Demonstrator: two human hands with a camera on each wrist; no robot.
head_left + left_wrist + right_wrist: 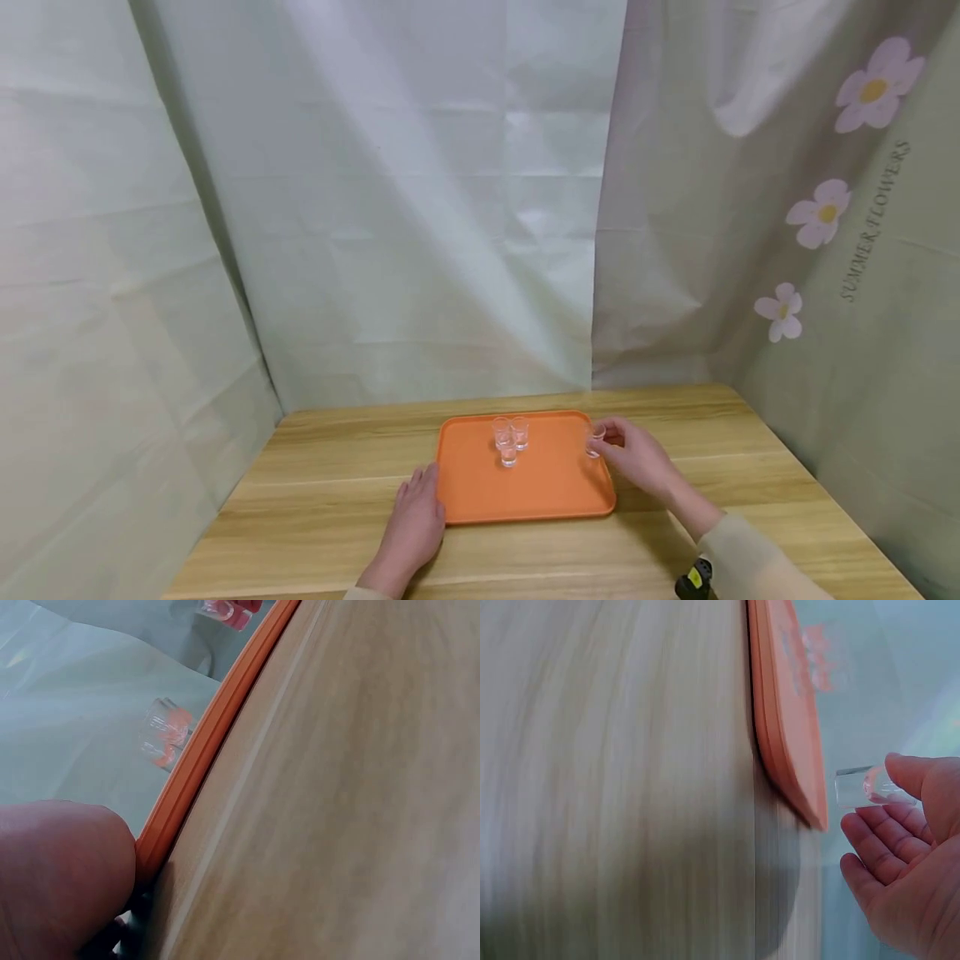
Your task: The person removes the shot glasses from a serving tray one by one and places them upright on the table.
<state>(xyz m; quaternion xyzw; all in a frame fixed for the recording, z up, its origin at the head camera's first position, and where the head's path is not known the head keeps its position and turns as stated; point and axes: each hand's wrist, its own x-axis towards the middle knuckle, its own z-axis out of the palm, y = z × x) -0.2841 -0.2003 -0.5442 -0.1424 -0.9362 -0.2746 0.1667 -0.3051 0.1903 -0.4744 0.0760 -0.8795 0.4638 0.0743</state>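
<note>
My right hand (637, 457) pinches a small clear shot glass (855, 789) between thumb and fingers, just above the right side of an orange tray (525, 496). In the right wrist view the glass's base stands slightly apart from the tray, and the other fingers are loosely bent below it. Three more shot glasses (508, 454) are grouped close together on the tray, left of its middle. Against the tray's left edge rests my left hand (416, 525), its fingers extended along the rim. In the left wrist view only part of that hand shows.
The tray lies on a wood-grain table (322, 500). Pale curtains (420, 250) enclose the table at the back and both sides, with printed flowers (819, 213) on the right one. A black and yellow device (694, 579) sits at my right wrist.
</note>
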